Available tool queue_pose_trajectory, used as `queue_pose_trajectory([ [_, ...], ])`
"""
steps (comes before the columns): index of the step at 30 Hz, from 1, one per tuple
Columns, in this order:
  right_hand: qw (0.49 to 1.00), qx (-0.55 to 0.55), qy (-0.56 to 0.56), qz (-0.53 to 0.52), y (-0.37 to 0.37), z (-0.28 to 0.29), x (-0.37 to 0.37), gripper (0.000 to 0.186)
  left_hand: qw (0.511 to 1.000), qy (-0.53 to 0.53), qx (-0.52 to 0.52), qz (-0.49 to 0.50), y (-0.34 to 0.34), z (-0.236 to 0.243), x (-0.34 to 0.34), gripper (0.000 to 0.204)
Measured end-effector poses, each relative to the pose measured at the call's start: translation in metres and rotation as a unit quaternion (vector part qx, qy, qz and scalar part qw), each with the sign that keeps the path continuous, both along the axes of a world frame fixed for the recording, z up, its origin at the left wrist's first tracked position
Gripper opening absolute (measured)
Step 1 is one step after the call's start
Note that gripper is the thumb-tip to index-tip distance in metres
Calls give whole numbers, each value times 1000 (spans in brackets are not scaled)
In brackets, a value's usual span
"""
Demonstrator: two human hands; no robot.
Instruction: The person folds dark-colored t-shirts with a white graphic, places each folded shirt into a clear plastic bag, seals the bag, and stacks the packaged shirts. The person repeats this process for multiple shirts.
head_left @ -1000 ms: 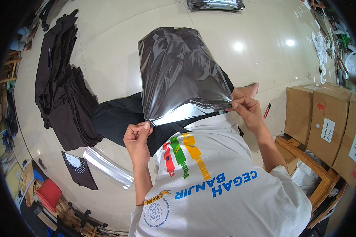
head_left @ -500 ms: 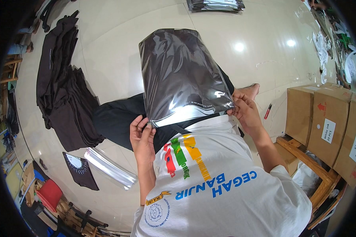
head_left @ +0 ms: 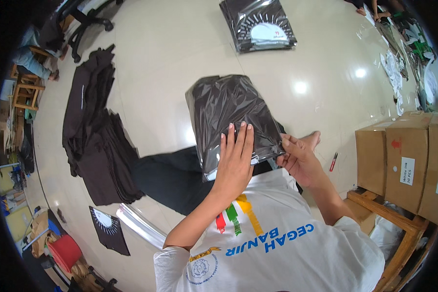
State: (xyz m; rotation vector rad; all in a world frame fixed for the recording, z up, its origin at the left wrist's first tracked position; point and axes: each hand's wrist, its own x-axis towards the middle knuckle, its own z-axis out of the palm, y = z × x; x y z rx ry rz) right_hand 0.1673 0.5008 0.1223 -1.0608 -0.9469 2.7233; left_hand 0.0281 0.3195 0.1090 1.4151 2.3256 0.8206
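Observation:
In front of me, over my crossed legs, lies a dark folded garment in a clear plastic bag [head_left: 228, 104]. My left hand [head_left: 236, 155] rests flat on the near part of the bag, fingers stretched out and pointing away from me. At the bag's near right corner, my right hand [head_left: 297, 158] pinches the plastic edge between thumb and fingers. A white printed strip shows along the near edge of the bag, partly hidden under my left hand.
Dark folded garments [head_left: 100, 146] are piled on the floor at left. Near them lie a dark printed piece [head_left: 109, 231] and clear plastic bags [head_left: 146, 226]. Bagged garments [head_left: 258, 24] are stacked ahead. A red marker [head_left: 333, 162] and cardboard boxes [head_left: 399, 160] are at right.
My left hand has let go of the bag's near left corner and moved onto its front. My right hand stays at the right corner. The view has shifted, showing more of the stack ahead.

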Motion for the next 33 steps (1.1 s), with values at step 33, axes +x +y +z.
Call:
queue_pose_trajectory([
  [33,949,286,41,128,171,29,-189,34,628,-689,256,256,-12,-25,-104,65],
])
